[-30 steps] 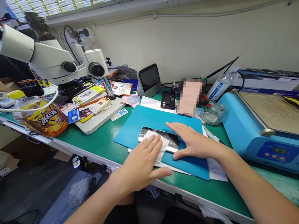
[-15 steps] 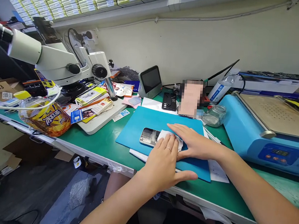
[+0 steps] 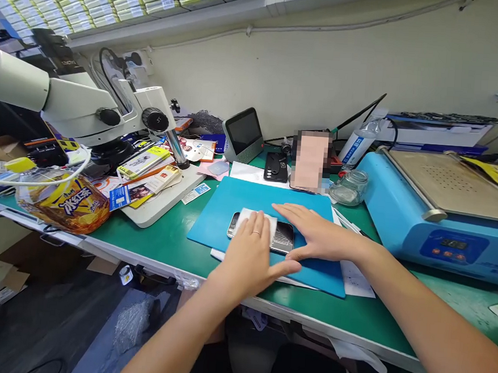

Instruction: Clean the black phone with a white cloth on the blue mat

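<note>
A smartphone point(image 3: 285, 239) lies on a blue mat point(image 3: 227, 193) with its glossy side up. Over its left half is a white tissue point(image 3: 273, 227), pressed down under the flat fingers of my left hand point(image 3: 251, 249). That hand wears a ring, and its thumb stretches out to the right. At the phone's right end rests my right hand point(image 3: 316, 231), open, with its fingers past the far side and its thumb by the near edge. Whether the right hand touches the phone I cannot tell. My left hand hides part of the tissue and phone.
A microscope point(image 3: 84, 107) and a tea bottle point(image 3: 66, 202) stand left. Behind the mat are a black phone point(image 3: 276, 167), a small smart display point(image 3: 244, 134) and a glass jar point(image 3: 349, 188). A blue heating plate point(image 3: 400, 220) is at right. Papers point(image 3: 358, 279) stick out under the mat.
My left hand has slid the tissue leftward along the phone, baring the phone's right half. The right hand stays at the right end. The view has shifted slightly.
</note>
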{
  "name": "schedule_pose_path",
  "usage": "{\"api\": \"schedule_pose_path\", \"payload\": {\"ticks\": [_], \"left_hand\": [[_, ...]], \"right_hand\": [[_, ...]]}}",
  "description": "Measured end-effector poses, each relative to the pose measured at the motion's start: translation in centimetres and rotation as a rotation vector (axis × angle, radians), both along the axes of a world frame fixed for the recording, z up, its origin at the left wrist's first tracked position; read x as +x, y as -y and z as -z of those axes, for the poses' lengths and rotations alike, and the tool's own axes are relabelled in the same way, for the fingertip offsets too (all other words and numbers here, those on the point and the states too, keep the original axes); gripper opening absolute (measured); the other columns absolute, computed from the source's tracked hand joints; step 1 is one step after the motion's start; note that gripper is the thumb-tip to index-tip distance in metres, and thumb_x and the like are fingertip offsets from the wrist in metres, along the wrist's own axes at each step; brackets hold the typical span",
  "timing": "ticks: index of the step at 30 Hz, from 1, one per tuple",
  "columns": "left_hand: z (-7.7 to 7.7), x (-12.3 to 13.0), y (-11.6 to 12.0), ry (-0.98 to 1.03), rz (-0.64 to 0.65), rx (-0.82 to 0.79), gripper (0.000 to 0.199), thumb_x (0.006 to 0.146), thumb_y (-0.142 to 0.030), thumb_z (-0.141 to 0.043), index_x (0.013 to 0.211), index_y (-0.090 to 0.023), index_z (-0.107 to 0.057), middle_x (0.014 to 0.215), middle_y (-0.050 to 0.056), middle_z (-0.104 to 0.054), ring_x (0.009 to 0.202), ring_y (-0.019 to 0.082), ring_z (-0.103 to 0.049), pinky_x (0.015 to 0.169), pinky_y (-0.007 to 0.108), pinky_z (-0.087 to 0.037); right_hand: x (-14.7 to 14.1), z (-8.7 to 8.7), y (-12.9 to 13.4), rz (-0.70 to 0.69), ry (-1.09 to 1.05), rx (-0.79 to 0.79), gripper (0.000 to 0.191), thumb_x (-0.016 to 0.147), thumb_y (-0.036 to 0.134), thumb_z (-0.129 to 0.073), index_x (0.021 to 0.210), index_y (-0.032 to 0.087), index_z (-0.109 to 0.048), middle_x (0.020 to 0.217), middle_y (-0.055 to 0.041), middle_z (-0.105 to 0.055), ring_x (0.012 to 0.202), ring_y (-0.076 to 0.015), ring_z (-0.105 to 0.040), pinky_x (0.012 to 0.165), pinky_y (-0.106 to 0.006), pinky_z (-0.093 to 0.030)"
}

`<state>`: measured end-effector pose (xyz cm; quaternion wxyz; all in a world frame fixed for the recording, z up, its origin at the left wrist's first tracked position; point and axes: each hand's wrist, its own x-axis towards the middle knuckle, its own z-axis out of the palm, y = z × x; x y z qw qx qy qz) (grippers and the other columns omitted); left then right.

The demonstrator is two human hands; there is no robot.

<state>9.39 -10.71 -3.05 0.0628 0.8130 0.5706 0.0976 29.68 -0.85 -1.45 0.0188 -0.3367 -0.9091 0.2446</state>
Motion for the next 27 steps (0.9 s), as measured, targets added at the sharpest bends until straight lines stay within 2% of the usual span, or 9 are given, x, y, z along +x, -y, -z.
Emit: {"api": "schedule_pose_path", "payload": {"ticks": [3,6,11,14,16,18,20,24,27], "left_hand": [[-0.2,2.5,0.8,0.041,0.081,-0.004,0.115,0.090,-0.088,-0.025,0.157,0.004,-0.031,0.165,0.027,-0.025,0.156,0.038,-0.017,0.127,0.052,-0.022],[-0.2,3.0,2.1,0.066,0.130,-0.015,0.115,0.089,-0.089,-0.022,0.158,0.002,-0.031,0.166,0.025,-0.023,0.157,0.037,-0.015,0.127,0.052,-0.021],[0.2,-1.0,3.5,0.024,0.158,-0.014,0.108,0.092,-0.086,-0.026,0.159,-0.002,-0.031,0.167,0.022,-0.022,0.157,0.034,-0.016,0.127,0.050,-0.025],[0.4,-4.1,2.2,-0.021,0.041,-0.004,0.096,0.098,-0.078,-0.031,0.158,-0.003,-0.032,0.166,0.024,-0.025,0.156,0.036,-0.019,0.125,0.052,-0.028],[0.4,-4.9,0.9,-0.031,-0.004,-0.015,0.091,0.102,-0.074,-0.029,0.158,-0.002,-0.032,0.165,0.025,-0.026,0.156,0.037,-0.020,0.124,0.055,-0.029],[0.3,-4.3,0.0,-0.027,-0.033,-0.015,0.094,0.101,-0.075,-0.028,0.157,0.001,-0.032,0.164,0.028,-0.027,0.155,0.038,-0.021,0.123,0.056,-0.029],[-0.1,-2.4,-0.3,-0.016,-0.040,-0.007,0.104,0.097,-0.080,-0.030,0.155,0.005,-0.033,0.163,0.031,-0.027,0.155,0.040,-0.021,0.124,0.056,-0.027],[-0.7,2.1,0.0,0.054,0.122,-0.038,0.108,0.094,-0.085,-0.027,0.158,0.003,-0.030,0.165,0.026,-0.025,0.156,0.036,-0.019,0.127,0.049,-0.023],[-0.7,3.0,0.4,0.104,0.211,-0.022,0.103,0.096,-0.082,-0.024,0.160,-0.001,-0.027,0.167,0.022,-0.023,0.157,0.034,-0.017,0.128,0.047,-0.022]], "right_hand": [[0.1,0.3,-0.1,0.004,0.013,-0.001,0.116,0.073,0.075,-0.071,0.165,0.030,-0.016,0.171,-0.0140,-0.023,0.155,-0.0450,-0.018,0.120,-0.067,-0.023],[0.1,0.3,-0.1,0.010,0.024,0.011,0.114,0.075,0.075,-0.070,0.165,0.029,-0.017,0.171,-0.0137,-0.025,0.155,-0.0431,-0.019,0.121,-0.066,-0.024],[0.0,-0.2,0.2,0.008,0.041,0.012,0.118,0.072,0.076,-0.071,0.165,0.030,-0.015,0.171,-0.0141,-0.022,0.156,-0.0426,-0.018,0.121,-0.065,-0.024],[-0.2,-0.5,0.3,0.002,0.030,0.005,0.119,0.071,0.077,-0.072,0.165,0.030,-0.015,0.171,-0.0142,-0.023,0.156,-0.0427,-0.018,0.121,-0.065,-0.023],[-0.3,-0.6,0.4,0.011,0.034,-0.013,0.122,0.070,0.077,-0.072,0.165,0.029,-0.015,0.171,-0.0136,-0.023,0.156,-0.0431,-0.017,0.121,-0.065,-0.023],[-0.3,-0.6,0.4,0.018,0.034,-0.019,0.122,0.069,0.077,-0.073,0.165,0.029,-0.014,0.172,-0.0129,-0.022,0.156,-0.0431,-0.017,0.121,-0.065,-0.023],[-0.2,-0.5,0.3,0.011,0.030,-0.005,0.119,0.072,0.076,-0.072,0.165,0.029,-0.015,0.172,-0.0136,-0.022,0.156,-0.0423,-0.017,0.122,-0.064,-0.023],[0.0,0.0,0.1,-0.012,0.013,0.038,0.113,0.076,0.072,-0.070,0.165,0.029,-0.016,0.170,-0.0152,-0.026,0.155,-0.0422,-0.022,0.121,-0.064,-0.025],[0.1,0.0,0.0,-0.005,0.006,0.032,0.111,0.077,0.071,-0.070,0.165,0.032,-0.015,0.169,-0.0147,-0.028,0.154,-0.0420,-0.024,0.120,-0.065,-0.027]]}}
